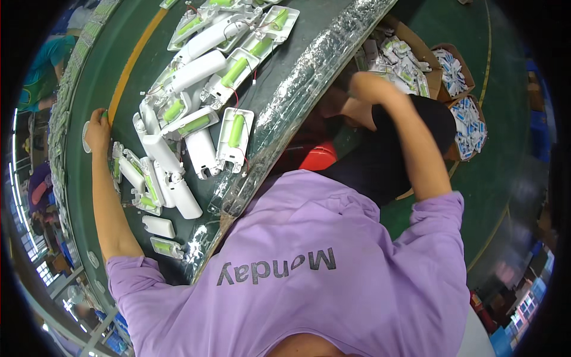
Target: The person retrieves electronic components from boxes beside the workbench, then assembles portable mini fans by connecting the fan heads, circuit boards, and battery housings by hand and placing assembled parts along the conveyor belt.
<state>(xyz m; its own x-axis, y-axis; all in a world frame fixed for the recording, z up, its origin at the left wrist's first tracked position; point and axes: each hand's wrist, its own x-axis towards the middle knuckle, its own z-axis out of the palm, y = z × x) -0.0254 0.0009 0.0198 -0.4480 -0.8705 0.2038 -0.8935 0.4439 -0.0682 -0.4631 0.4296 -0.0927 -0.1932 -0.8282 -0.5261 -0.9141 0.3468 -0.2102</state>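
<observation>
At the far left of the dark green work surface, my left hand (99,130) is closed around the edge of a white plastic shell (87,138). A small bit of green shows at its fingertips. Right of this arm lies a loose heap of white casings, several with a green cylindrical battery (236,131) and thin red wires inside. My right hand (370,87) is bent at the wrist beyond the table's edge, beside a cardboard box of white casings (404,59). Its fingers point down and away, mostly hidden and blurred, so what they hold cannot be made out.
A shiny film-wrapped table rim (303,65) runs diagonally between the heap and my right arm. Two smaller cartons of white and blue parts (470,128) stand on the green floor at the right. Something red (318,156) sits under the rim. Another person (44,71) is at far left.
</observation>
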